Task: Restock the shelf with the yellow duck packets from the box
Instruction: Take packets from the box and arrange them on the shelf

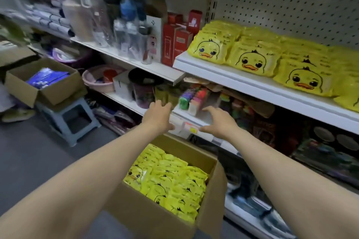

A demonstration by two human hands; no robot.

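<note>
An open cardboard box [147, 213] stands on the floor below me, filled with several yellow duck packets [174, 178]. More yellow duck packets [250, 58] lie stacked on the white shelf [223, 75] at the upper right. My left hand [158, 115] and my right hand [221, 122] hang in the air above the box's far edge, in front of a lower shelf. Both hands are empty, fingers loosely spread and relaxed, palms down.
A second cardboard box [38, 85] with blue packs sits on a grey stool [71, 116] at the left. Bottles [126, 31] and red boxes [176, 44] fill the shelf left of the ducks. Pegboard [281, 6] backs the duck shelf. Grey floor [29, 151] lies at the left.
</note>
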